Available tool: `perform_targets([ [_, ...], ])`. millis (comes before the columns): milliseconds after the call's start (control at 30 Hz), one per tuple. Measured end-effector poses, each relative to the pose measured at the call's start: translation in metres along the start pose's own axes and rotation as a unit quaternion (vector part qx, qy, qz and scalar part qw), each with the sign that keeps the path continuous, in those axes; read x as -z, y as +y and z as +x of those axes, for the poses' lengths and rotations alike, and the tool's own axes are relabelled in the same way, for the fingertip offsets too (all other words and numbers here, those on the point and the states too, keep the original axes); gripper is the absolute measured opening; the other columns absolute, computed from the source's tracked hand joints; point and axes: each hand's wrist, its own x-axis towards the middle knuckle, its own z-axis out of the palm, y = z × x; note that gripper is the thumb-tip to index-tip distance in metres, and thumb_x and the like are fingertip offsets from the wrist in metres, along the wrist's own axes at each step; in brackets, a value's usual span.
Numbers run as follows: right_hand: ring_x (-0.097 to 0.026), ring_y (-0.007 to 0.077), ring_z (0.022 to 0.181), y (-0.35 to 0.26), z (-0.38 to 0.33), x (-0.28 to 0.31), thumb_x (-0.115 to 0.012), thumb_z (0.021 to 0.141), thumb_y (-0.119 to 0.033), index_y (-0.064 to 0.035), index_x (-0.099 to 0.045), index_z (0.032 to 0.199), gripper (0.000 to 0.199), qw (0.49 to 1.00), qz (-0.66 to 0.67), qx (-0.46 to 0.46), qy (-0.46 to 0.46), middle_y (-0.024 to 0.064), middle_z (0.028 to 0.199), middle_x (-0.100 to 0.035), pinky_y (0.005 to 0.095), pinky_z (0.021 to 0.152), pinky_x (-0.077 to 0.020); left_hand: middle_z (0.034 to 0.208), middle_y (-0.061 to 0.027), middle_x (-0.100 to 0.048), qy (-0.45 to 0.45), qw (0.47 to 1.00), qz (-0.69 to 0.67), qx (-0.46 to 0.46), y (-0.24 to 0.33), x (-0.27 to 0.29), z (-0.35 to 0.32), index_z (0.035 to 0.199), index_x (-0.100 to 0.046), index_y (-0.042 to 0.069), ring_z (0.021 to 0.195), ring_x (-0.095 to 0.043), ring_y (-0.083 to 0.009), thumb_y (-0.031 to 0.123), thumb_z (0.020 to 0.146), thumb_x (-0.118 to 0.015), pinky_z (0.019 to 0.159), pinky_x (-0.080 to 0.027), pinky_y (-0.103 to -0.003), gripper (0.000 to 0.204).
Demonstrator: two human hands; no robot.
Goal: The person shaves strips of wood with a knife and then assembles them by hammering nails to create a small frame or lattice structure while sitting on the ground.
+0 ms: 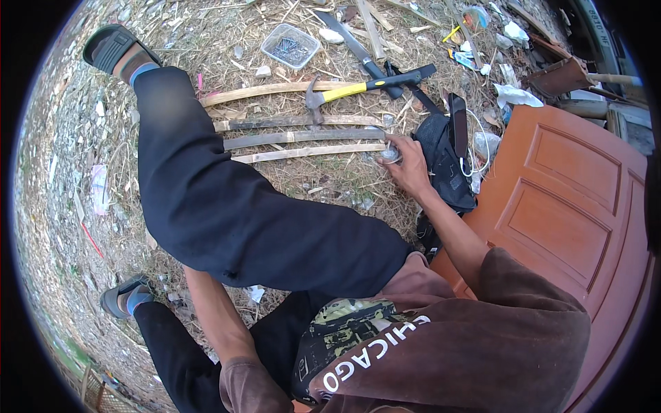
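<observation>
My right hand (411, 167) reaches to the right ends of several bamboo strips. Its fingers curl round a small clear, roundish thing (390, 153), perhaps a cup, just off the strip ends. The nearest pale strip (310, 151) and a greyer strip (303, 135) lie side by side on the ground. Beyond them are a darker strip (275, 123) and a wider pale strip (255, 91). A claw hammer (344, 91) with a yellow and black handle rests across the strips. My left forearm goes under my raised leg, which hides my left hand.
Behind the strips stands a clear plastic tub (290, 47) of nails. A handsaw (358, 48) lies beside it. A black bag (441, 151) with a phone (457, 124) and white cable sits right of my hand. A brown panelled door (513, 206) lies at the right.
</observation>
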Motion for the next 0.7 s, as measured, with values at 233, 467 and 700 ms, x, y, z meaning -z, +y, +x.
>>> perform_targets([
  [233,-0.055,0.0334,0.095,0.000,-0.007,0.012,-0.080,0.074,-0.018,-0.0029,-0.062,0.113,0.045,0.999,0.022,-0.031,-0.025,0.0135,0.101,-0.060,0.0406,0.087,-0.0442,0.105,-0.0113,-0.066,-0.002,1.000,0.003,-0.002,-0.002,-0.002,0.002,0.130,-0.060,-0.002,0.093,-0.061,-0.0189,0.027,0.091,-0.071,0.084,-0.048,-0.031,0.051],
  [467,-0.055,0.0329,0.097,-0.007,-0.017,0.044,-0.081,0.070,-0.019,-0.0054,-0.066,0.101,0.037,0.989,0.018,0.011,-0.147,0.0129,0.099,-0.060,0.0416,0.088,-0.0453,0.104,-0.0110,-0.066,-0.005,1.000,0.007,-0.002,-0.005,0.000,0.003,0.130,-0.060,-0.002,0.092,-0.061,-0.0188,0.027,0.091,-0.072,0.083,-0.048,-0.031,0.051],
  [700,-0.058,0.0340,0.100,-0.019,-0.006,0.041,-0.080,0.071,-0.030,-0.0062,-0.068,0.106,0.043,0.969,-0.110,-0.043,-0.219,0.0144,0.099,-0.064,0.0421,0.089,-0.0459,0.103,-0.0108,-0.065,-0.009,1.000,0.009,-0.008,-0.002,-0.003,0.003,0.130,-0.060,-0.002,0.091,-0.061,-0.0188,0.027,0.091,-0.072,0.083,-0.048,-0.031,0.051],
])
